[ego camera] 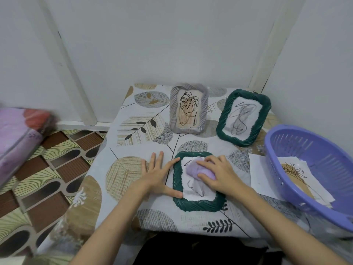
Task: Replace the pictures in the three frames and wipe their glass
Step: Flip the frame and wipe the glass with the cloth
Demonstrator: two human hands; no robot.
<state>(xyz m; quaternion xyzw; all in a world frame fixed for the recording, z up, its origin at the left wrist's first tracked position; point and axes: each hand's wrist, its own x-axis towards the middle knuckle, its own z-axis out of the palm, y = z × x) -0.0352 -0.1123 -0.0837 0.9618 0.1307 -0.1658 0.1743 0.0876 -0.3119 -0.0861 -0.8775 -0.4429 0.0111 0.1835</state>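
The wiping of glass is judged to be the step in hand. A lilac cloth [198, 170] is pressed onto the glass of the flat-lying green frame [198, 181] by the right hand [216, 175], whose fingers are curled over the cloth. The frame is steadied by the left hand [159, 175], spread flat on the tabletop [133, 150] with thumb and forefinger against the frame's left edge.

Taken from that flat frame, a grey frame [189, 108] stands upright behind it, and a second green frame [243, 116] leans behind it to the right. The purple basket [313, 169] sits to its right, with loose pictures [298, 176] inside, and a sheet of paper [259, 175] lies between frame and basket.

By count: three frames, one cloth, one basket, two hands. The pictures in the basket overlap, so their number cannot be told.

Next, the cloth would probably need carrying across the rest of the glass, with the frame held firm, and then the frame would need standing up beside the others.
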